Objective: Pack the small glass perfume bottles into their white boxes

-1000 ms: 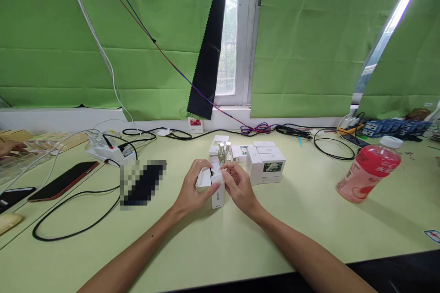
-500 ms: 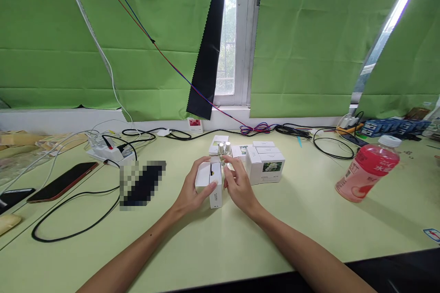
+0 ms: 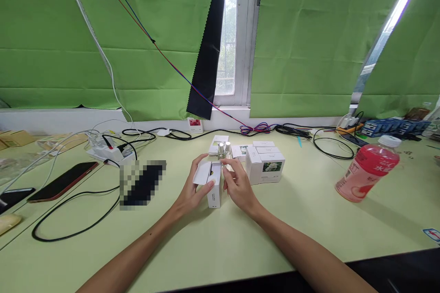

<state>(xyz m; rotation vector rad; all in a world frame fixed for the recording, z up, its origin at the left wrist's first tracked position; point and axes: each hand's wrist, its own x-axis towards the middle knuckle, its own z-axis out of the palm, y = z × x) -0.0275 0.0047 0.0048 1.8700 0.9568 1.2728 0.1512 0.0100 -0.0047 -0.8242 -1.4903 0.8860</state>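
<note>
A small white cardboard box (image 3: 214,192) stands on the table with its lid flap folded out to the left. Something dark with a touch of yellow shows inside its opening. My left hand (image 3: 194,188) is closed around the box from the left, with the thumb along its near top edge. On the far right edge of the box, my right hand (image 3: 237,183) has its fingers curled, the index fingertip against the rim. Just beyond are two small glass bottles (image 3: 221,150) with silvery caps. Right of my right hand sit several closed white boxes (image 3: 253,167), one with a white flower picture.
A tilted-looking pink drink bottle (image 3: 369,169) stands on the right. To the left are a phone (image 3: 63,182), a power strip (image 3: 110,149) and a looped black cable (image 3: 74,239). Cables run along the back wall. The table's front edge (image 3: 233,280) lies below my arms.
The box has shifted slightly left, and its lid flap tilts farther out to the left. My right index fingertip has moved a little to the left and down along the rim.
</note>
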